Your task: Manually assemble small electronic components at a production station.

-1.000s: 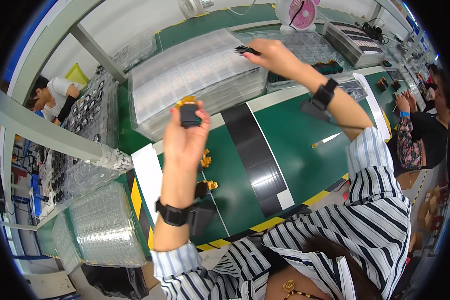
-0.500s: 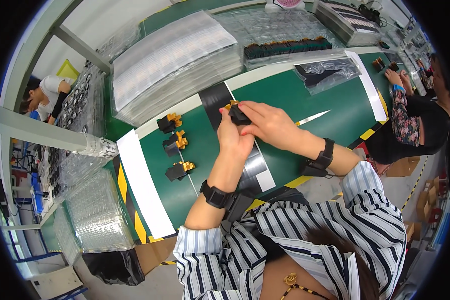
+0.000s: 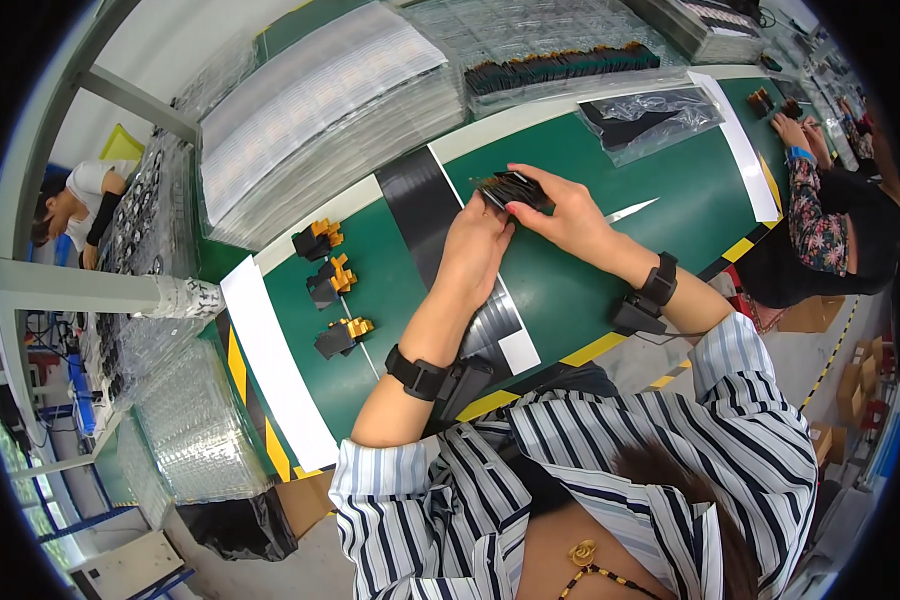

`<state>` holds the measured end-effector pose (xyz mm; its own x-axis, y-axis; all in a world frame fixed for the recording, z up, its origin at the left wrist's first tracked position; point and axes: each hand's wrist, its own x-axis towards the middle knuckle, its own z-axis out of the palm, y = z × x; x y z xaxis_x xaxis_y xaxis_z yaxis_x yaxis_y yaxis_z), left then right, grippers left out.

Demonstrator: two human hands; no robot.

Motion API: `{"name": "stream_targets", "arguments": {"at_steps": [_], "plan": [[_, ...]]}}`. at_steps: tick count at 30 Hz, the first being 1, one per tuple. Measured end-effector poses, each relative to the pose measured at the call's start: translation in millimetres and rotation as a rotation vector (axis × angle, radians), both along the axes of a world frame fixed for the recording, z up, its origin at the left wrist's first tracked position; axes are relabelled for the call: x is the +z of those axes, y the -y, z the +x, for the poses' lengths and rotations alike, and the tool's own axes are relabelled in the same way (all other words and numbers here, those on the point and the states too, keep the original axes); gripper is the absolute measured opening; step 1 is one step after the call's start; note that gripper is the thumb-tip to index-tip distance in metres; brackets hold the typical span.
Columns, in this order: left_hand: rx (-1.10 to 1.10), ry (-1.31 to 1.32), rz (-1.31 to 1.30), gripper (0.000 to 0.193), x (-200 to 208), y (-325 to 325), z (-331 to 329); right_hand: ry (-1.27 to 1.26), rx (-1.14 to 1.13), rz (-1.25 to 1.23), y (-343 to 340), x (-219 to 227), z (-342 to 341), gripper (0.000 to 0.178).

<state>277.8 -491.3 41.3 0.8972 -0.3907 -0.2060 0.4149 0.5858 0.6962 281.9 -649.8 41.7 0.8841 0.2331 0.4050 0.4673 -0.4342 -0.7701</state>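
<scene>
A stack of thin black pieces with some orange edges [image 3: 513, 190] is held over the green work mat. My right hand [image 3: 562, 222] grips it from the right, thumb in front and fingers behind. Closed at the stack's lower left end is my left hand [image 3: 475, 243], its fingertips pressed against the pieces. Three small piles of black pieces with orange tabs lie to the left: a far pile [image 3: 315, 241], a middle pile [image 3: 328, 284] and a near pile [image 3: 340, 338]. Exactly what the pieces are, I cannot tell.
A tall stack of clear plastic trays [image 3: 320, 130] stands beyond the mat [image 3: 590, 290]. Behind it, a tray holds a row of black pieces [image 3: 560, 70]. A clear bag [image 3: 650, 120] and a white pointed tool [image 3: 632, 210] lie right. Co-workers sit at both sides.
The stack has turned in my hands and now shows its layered edges. My right hand has shifted its grip to the stack's right side. The whole view has shifted slightly.
</scene>
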Motion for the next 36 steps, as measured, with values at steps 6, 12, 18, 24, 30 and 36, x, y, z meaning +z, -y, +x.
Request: {"name": "stream_targets", "arguments": {"at_steps": [6,12,18,24,30,36], "plan": [[-0.093,0.26,0.915,0.056,15.9,-6.2,7.5,-0.12,0.022,0.071,5.2,-8.4,1.1,0.044],[0.032,0.828,1.636,0.07,8.8,-11.1,9.9,-0.114,0.003,-0.055,10.4,-14.8,5.2,0.044],[-0.108,0.918,1.111,0.078,-3.0,-12.9,19.6,-0.105,0.062,-0.078,6.8,-19.3,5.9,0.043],[-0.098,0.926,1.043,0.082,-2.3,-8.5,24.0,-0.322,0.044,0.51,-11.4,-24.8,-0.2,0.036],[-0.096,0.83,1.021,0.087,0.9,-3.3,24.9,-0.574,-0.027,0.952,-9.0,-18.2,10.0,0.031],[-0.111,0.818,1.026,0.09,-3.4,-2.5,26.8,-0.516,0.081,1.03,-7.7,-25.4,14.1,0.032]]}}
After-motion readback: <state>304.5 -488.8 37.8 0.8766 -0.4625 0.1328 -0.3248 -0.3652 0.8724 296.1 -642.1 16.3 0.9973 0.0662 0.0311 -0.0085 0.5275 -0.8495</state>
